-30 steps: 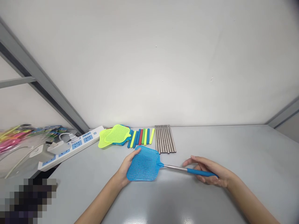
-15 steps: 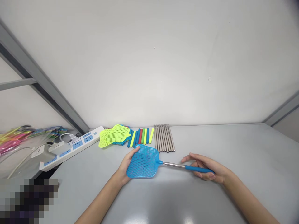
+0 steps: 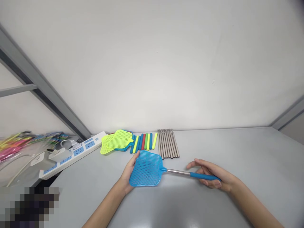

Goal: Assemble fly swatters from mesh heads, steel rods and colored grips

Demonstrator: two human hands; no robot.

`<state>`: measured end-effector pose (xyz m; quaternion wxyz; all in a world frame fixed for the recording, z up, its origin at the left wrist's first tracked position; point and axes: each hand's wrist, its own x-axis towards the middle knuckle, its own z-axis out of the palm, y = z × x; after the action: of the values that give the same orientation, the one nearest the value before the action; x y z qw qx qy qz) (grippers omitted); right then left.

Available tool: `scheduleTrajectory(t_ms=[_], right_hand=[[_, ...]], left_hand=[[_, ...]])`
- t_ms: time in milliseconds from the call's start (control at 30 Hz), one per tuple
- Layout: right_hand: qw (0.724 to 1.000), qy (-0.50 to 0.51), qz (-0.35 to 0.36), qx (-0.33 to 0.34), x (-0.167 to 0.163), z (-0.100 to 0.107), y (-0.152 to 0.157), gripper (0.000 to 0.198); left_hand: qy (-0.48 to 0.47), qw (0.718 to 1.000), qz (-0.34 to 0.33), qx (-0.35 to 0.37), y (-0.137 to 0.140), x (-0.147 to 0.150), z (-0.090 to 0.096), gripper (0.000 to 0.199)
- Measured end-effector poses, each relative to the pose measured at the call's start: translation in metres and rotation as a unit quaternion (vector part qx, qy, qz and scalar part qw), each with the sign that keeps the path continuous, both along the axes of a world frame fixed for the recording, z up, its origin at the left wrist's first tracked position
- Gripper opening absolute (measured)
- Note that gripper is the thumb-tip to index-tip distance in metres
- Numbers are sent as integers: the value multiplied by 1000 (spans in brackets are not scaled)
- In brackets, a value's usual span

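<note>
A blue fly swatter (image 3: 146,168) lies level across the middle of the view, with a perforated head, a metal rod and a blue grip. My left hand (image 3: 128,174) is closed on the left edge of its head; the fingers beneath are mostly hidden. At the other end, my right hand (image 3: 211,174) holds the blue grip, its index finger loosely extended. Behind the swatter head lie several coloured grip sleeves (image 3: 143,141) in a row. Beside them sits a row of metal rods (image 3: 168,144). Yellow swatter heads (image 3: 120,139) overlap blue ones to the left.
A white power strip (image 3: 80,151) with plugged-in chargers (image 3: 60,155) and cables runs along the left side. Beyond it are colourful bagged items (image 3: 14,145). A pale wall (image 3: 166,63) stands behind the grey table (image 3: 249,158), and a grey metal frame (image 3: 47,79) rises on the left.
Both hands keep hold of the fly swatter. The whole scene sits slightly lower in the view, and the swatter and right hand appear a little farther right.
</note>
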<state>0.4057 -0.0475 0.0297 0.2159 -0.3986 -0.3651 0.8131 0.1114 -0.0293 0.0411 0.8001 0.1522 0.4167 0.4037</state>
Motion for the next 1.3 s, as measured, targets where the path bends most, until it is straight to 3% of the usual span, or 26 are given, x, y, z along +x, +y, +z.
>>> scheduleTrajectory(t_ms=[167, 1033, 1300], right_hand=[[1000, -11, -4, -4, 0, -2, 0, 44], [1000, -10, -14, -3, -1, -4, 2, 46], [999, 38, -16, -31, -17, -12, -6, 42]], left_hand=[[2, 1000, -4, -10, 1, -3, -4, 35], [-4, 1000, 18, 5, 2, -6, -3, 30], [-92, 990, 72, 84, 4, -11, -13, 22]])
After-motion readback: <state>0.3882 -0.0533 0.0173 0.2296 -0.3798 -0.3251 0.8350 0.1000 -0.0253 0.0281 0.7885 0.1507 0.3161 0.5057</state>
